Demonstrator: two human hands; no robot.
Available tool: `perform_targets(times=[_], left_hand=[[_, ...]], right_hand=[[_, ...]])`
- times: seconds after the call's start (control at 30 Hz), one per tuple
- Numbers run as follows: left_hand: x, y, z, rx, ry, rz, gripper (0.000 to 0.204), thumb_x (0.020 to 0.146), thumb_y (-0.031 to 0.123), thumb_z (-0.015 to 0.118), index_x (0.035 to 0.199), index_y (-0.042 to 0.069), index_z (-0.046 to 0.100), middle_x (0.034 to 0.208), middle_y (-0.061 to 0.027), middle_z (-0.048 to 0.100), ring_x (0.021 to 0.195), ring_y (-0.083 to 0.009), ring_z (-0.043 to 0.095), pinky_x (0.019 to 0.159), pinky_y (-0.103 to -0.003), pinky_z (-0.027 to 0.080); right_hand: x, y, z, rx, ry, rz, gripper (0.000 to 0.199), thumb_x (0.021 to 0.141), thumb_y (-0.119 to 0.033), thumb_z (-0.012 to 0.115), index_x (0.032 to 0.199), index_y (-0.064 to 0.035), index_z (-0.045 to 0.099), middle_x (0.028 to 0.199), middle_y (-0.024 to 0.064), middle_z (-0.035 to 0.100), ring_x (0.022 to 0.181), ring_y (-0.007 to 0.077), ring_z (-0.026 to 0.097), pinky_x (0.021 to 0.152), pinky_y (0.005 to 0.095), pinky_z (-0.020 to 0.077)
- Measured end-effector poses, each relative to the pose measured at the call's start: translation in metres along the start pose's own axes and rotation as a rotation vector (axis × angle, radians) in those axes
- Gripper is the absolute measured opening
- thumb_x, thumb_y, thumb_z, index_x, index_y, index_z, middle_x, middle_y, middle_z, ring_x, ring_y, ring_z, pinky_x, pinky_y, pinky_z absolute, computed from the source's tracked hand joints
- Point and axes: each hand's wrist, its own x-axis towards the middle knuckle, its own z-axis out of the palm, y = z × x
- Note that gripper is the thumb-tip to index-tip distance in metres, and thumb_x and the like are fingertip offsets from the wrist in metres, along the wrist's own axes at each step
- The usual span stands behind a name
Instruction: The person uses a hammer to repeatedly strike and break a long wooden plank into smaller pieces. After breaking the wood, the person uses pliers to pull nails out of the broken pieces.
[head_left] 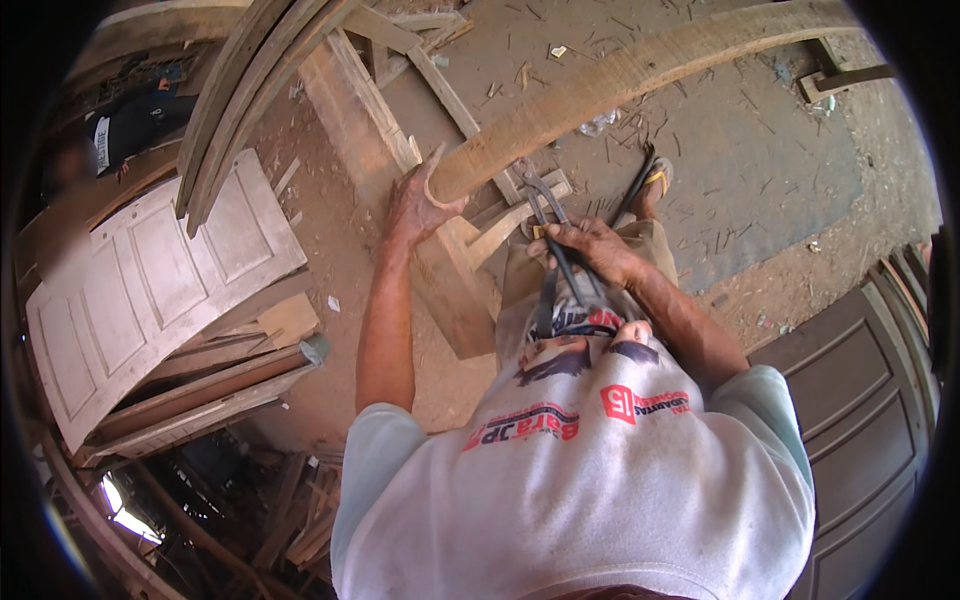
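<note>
My left hand (422, 203) is closed round the near end of a long wooden plank (620, 85), its thumb over the end face. The plank slants away to the far right. In my right hand (592, 250) is a pair of pincers (556, 200), gripped by its long dark handles. The pincers' jaws point away from me, just right of the plank's end and above a low wooden frame. Whether they touch wood, I cannot tell. Under my left hand lies a wooden bench (430, 290).
Curved boards (235, 110) rise at the upper left beside a pale panel door (165, 285). A person in dark clothes (145, 130) is behind them. A brown panel door (860, 400) leans at the right. Wood splinters litter the floor (740, 180) near my sandalled foot (657, 180).
</note>
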Motion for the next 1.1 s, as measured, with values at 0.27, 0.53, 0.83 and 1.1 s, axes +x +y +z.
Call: perform_targets(times=[0.27, 0.53, 0.83, 1.1], left_hand=[[0.002, 0.010, -0.005, -0.027, -0.077, -0.088, 0.097, 0.071, 0.029, 0.087, 0.158, 0.017, 0.044, 0.148, -0.0201, 0.058, 0.134, -0.0380, 0.059, 0.112, -0.048, 0.050], [0.001, 0.010, -0.003, -0.018, -0.057, -0.082, 0.097, 0.072, 0.029, 0.086, 0.158, 0.018, 0.043, 0.147, -0.0212, 0.058, 0.133, -0.0389, 0.059, 0.112, -0.050, 0.050], [-0.005, 0.011, 0.001, 0.026, 0.049, 0.018, 0.096, 0.070, 0.025, 0.089, 0.155, 0.016, 0.045, 0.134, -0.0219, 0.066, 0.123, -0.0411, 0.064, 0.105, -0.050, 0.052], [-0.008, 0.001, 0.014, 0.014, 0.198, 0.137, 0.088, 0.070, 0.018, 0.087, 0.150, 0.011, 0.051, 0.118, -0.0226, 0.071, 0.109, -0.0415, 0.068, 0.096, -0.050, 0.055]], right_hand=[[0.013, 0.026, 0.012, -0.044, 0.051, -0.050, 0.041, 0.108, -0.030, 0.057, 0.136, 0.0000, 0.059, 0.113, 0.0114, 0.074, 0.097, 0.0174, 0.070, 0.081, 0.0298, 0.0569], [0.007, 0.022, 0.017, -0.470, 0.193, -0.202, 0.051, 0.108, -0.042, 0.051, 0.125, 0.0046, 0.063, 0.097, 0.0101, 0.070, 0.090, 0.0162, 0.064, 0.085, 0.0359, 0.0542], [-0.003, -0.014, 0.000, -0.369, 0.143, -0.087, 0.043, 0.110, -0.042, 0.048, 0.099, -0.0016, 0.059, 0.074, 0.0035, 0.059, 0.058, 0.0124, 0.058, 0.054, 0.0304, 0.0478], [-0.005, -0.087, -0.040, -0.772, -0.013, 0.112, 0.040, 0.110, -0.041, 0.052, 0.101, -0.0026, 0.060, 0.072, 0.0006, 0.059, 0.058, 0.0104, 0.055, 0.053, 0.0293, 0.0477]])
